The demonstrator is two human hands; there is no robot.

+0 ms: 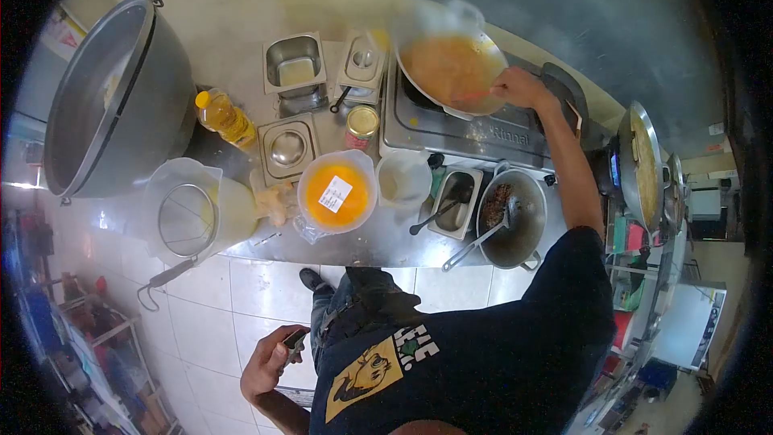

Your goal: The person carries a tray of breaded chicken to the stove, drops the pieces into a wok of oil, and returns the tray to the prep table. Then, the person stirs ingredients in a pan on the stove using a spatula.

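My right hand (pixel 519 87) is closed over the near-right rim of a light metal wok (pixel 409 71) on the stove. It grips a reddish utensil (pixel 471 97), perhaps a spatula, whose end dips into the orange-brown liquid (pixel 444 64). Haze hangs over the wok. Down by my hip, away from the counter, my left hand (pixel 272 361) is wrapped around a small dark object (pixel 296 338) whose kind I cannot make out.
Along the counter stand a tub of orange liquid (pixel 348 217), an oil bottle (pixel 225 118), a can (pixel 362 122) and a pitcher (pixel 233 213) with a strainer (pixel 187 219) on it. A dark pan (pixel 527 225) holds a ladle. A huge pot (pixel 121 113) stands left.
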